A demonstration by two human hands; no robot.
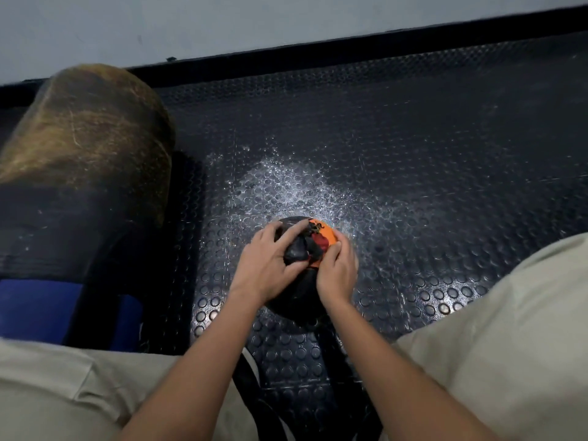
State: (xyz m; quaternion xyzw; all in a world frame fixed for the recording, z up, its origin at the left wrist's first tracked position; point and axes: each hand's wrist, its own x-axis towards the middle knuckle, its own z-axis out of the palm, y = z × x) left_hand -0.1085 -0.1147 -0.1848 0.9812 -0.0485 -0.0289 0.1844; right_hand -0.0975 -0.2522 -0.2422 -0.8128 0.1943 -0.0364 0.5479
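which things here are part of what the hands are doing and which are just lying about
In the job: torn black-and-orange ball, gripped by left hand and right hand.
Lying about: worn brown-black cylinder at left, studded black mat underneath.

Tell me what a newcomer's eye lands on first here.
At the centre, the left hand and right hand grip a torn black-and-orange ball resting on the studded black mat. Just beyond the ball, a whitish scuffed patch spreads over the mat. At far left stands a big brown-topped roll with a blue band.
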